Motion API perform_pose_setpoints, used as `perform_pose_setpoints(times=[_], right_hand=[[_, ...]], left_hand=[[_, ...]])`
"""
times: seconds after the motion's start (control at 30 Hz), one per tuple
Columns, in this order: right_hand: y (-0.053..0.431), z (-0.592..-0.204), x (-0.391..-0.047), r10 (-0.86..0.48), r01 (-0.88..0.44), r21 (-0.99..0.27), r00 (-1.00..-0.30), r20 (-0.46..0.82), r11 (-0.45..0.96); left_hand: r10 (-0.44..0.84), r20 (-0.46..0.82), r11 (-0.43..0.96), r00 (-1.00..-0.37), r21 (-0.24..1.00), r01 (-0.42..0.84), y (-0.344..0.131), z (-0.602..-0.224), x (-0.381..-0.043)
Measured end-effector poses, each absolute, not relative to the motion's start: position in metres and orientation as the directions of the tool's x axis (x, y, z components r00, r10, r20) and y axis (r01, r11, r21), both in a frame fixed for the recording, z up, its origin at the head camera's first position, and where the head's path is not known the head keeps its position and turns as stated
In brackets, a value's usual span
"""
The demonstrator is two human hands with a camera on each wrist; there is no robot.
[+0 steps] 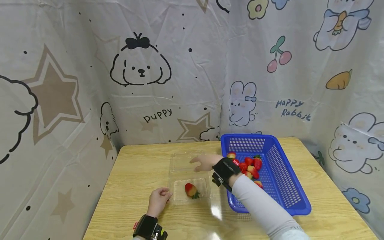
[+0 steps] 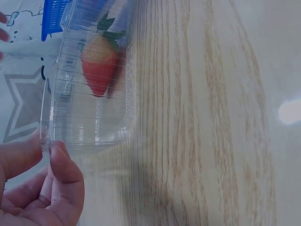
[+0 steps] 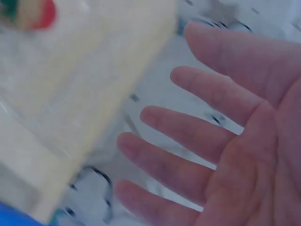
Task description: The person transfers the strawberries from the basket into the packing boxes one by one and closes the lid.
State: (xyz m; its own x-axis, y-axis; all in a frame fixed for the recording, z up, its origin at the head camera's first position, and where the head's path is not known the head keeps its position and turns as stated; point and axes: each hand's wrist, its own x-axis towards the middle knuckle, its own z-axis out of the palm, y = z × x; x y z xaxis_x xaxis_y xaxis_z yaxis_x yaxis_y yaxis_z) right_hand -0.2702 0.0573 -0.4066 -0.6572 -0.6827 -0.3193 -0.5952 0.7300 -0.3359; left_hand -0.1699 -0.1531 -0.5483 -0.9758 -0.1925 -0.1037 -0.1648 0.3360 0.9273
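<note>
The left hand (image 1: 159, 200) pinches the clear box (image 1: 179, 190) on the desk (image 1: 135, 173) by its rim — best for light, bendy plastic, I'd judge; the right hand (image 1: 206, 162), spread, holds nothing. The strawberry (image 1: 190, 190) inside likely bruises easily.

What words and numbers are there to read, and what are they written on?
"PUPPY": on the cloth backdrop, below the dog drawing.
"Happy Rabbit": on the backdrop's right part, beside a rabbit drawing.
Red tags on the black wrist straps and grey print on the right sleeve: too small to read.
No readable numbers.
</note>
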Motion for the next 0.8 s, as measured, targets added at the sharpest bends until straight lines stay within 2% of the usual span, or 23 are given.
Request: perform_pose_setpoints(times=[0.1,0.2,0.3,0.43,0.6,0.8], right_hand=[[0.074,-0.379,-0.275,-0.676,-0.585,-0.353,-0.694,-0.248,0.730],[0.091,-0.366,-0.277,-0.663,-0.599,-0.352,-0.743,-0.093,0.720],[0.107,-0.360,-0.276,-0.598,-0.580,-0.362,-0.798,0.073,0.730],[0.126,-0.367,-0.276,-0.486,-0.532,-0.399,-0.846,0.219,0.747],[0.146,-0.389,-0.280,-0.391,-0.481,-0.448,-0.876,0.283,0.753],[0.168,-0.425,-0.283,-0.286,-0.377,-0.475,-0.924,0.255,0.795]], left_hand=[[-0.193,-0.100,0.336,-0.976,0.928,-0.162,-0.154,-0.549,-0.170],[-0.196,-0.106,0.338,-0.975,0.926,-0.168,-0.154,-0.550,-0.171],[-0.198,-0.113,0.341,-0.974,0.923,-0.176,-0.154,-0.550,-0.171],[-0.195,-0.113,0.340,-0.974,0.924,-0.175,-0.155,-0.551,-0.171],[-0.191,-0.113,0.334,-0.975,0.927,-0.173,-0.155,-0.551,-0.171],[-0.189,-0.119,0.330,-0.975,0.927,-0.177,-0.155,-0.551,-0.171]])
